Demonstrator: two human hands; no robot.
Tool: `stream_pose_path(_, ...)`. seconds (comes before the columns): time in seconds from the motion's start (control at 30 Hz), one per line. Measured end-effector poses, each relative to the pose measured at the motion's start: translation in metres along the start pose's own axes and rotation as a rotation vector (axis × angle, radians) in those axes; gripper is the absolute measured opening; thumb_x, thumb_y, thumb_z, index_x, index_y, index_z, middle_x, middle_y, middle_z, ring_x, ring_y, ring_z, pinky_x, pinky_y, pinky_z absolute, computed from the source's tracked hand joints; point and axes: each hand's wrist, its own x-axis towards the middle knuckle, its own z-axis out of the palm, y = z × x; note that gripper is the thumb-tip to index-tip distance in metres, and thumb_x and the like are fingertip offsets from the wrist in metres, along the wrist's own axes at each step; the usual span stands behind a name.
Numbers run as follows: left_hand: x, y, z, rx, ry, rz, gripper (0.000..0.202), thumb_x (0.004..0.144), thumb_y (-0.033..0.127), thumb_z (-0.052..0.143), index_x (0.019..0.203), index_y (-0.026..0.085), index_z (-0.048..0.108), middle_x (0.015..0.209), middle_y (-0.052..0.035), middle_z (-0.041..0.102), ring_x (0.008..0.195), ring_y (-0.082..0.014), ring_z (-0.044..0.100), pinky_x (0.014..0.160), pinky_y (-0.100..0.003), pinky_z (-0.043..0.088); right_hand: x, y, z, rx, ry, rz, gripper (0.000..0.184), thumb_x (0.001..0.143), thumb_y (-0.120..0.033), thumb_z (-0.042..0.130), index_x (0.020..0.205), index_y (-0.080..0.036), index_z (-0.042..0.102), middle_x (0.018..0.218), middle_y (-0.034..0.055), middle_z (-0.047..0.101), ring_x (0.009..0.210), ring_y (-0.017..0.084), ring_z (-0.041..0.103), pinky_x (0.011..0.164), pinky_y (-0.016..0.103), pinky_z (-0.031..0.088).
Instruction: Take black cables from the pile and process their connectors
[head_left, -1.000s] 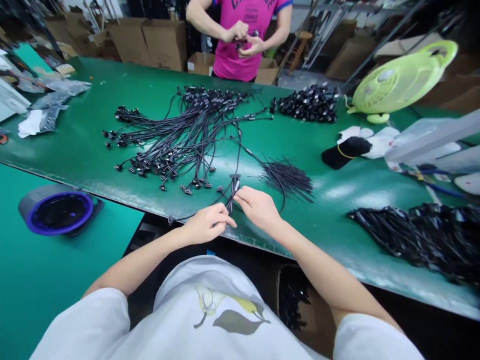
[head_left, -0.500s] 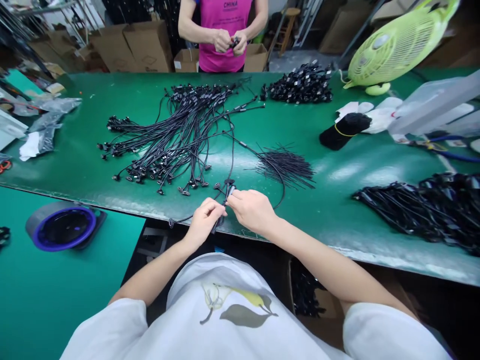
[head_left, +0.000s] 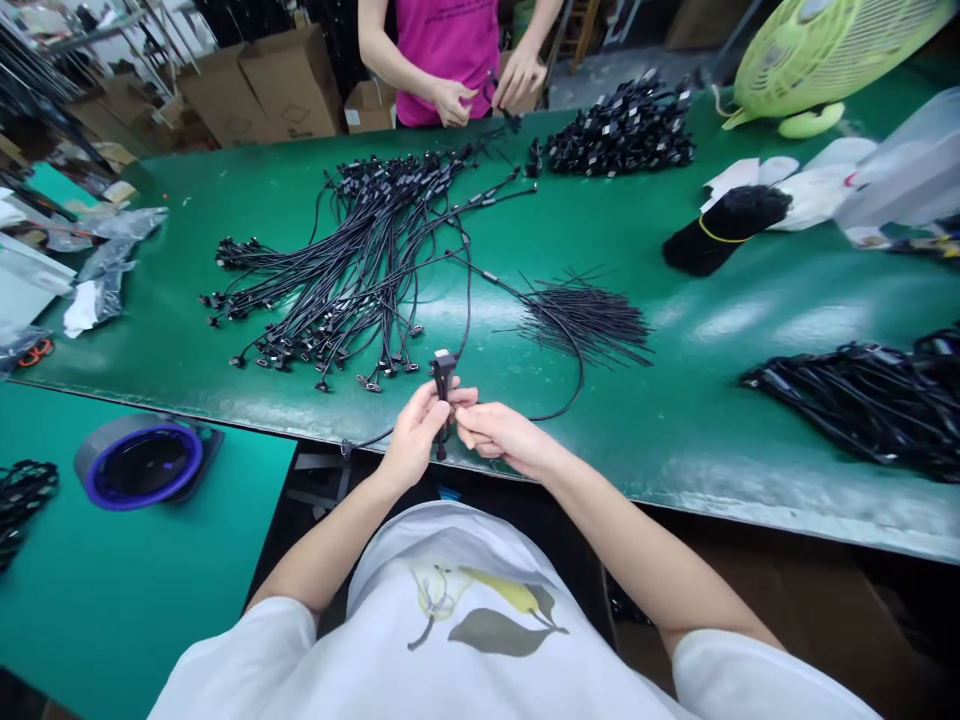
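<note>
My left hand [head_left: 415,437] and my right hand [head_left: 501,438] meet over the near edge of the green table [head_left: 675,420]. Both pinch a folded black cable [head_left: 444,372] held upright, its connector end poking up above my fingers. One strand of that cable loops away across the table to the right and back. A big fan of loose black cables [head_left: 360,265] with connector ends lies just beyond my hands. A small heap of thin black ties [head_left: 585,320] lies to the right of it.
A person in a pink shirt [head_left: 448,50] stands across the table handling a cable. Finished cable piles lie far back [head_left: 619,135] and at the right [head_left: 862,400]. A banded black bundle [head_left: 720,235], a green fan [head_left: 840,50], a purple tape roll [head_left: 141,465] and cardboard boxes [head_left: 292,75] surround the area.
My hands have lifted the folded cable upright and drawn it slightly toward me. The camera has tilted down. The person opposite has lowered their hands toward the table.
</note>
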Motion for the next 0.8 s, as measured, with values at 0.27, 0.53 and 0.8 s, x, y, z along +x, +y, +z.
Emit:
stream_pose_path(0.27, 0.007, -0.004, 0.013, -0.037, -0.045, -0.183, 0.053, 0.080, 0.043, 0.071, 0.125, 0.025, 0.049, 0.071, 0.0062, 0.050, 0.044, -0.0015, 0.034, 0.040, -0.014, 0.022, -0.010, -0.042, -0.010, -0.459, 0.589, -0.356, 0.029, 0.091, -0.045, 0.053, 0.107, -0.021, 0.054, 0.078, -0.0014, 0.055, 0.066, 0.012, 0.053, 0.066, 0.026, 0.042)
stream_pose_path(0.53, 0.001, 0.008, 0.009, -0.168, -0.133, -0.343, 0.039, 0.082, 0.049, 0.066, 0.103, 0.015, 0.064, 0.071, 0.0031, 0.047, 0.044, 0.0000, 0.031, 0.036, -0.013, 0.019, -0.003, -0.036, -0.023, -0.514, 0.396, -0.568, 0.029, 0.101, -0.033, 0.034, 0.107, -0.022, 0.060, 0.099, 0.0056, 0.057, 0.089, 0.016, 0.056, 0.080, 0.031, 0.050)
stream_pose_path(0.8, 0.019, 0.006, 0.009, -0.466, 0.093, -0.267, 0.018, 0.092, 0.028, 0.057, 0.091, 0.013, 0.066, 0.070, 0.0014, 0.047, 0.058, -0.0049, 0.048, 0.054, -0.015, 0.043, -0.002, -0.013, -0.006, -0.332, 0.584, -0.390, 0.033, 0.095, -0.041, 0.048, 0.122, -0.023, 0.049, 0.106, 0.0053, 0.058, 0.077, 0.013, 0.061, 0.065, 0.026, 0.052)
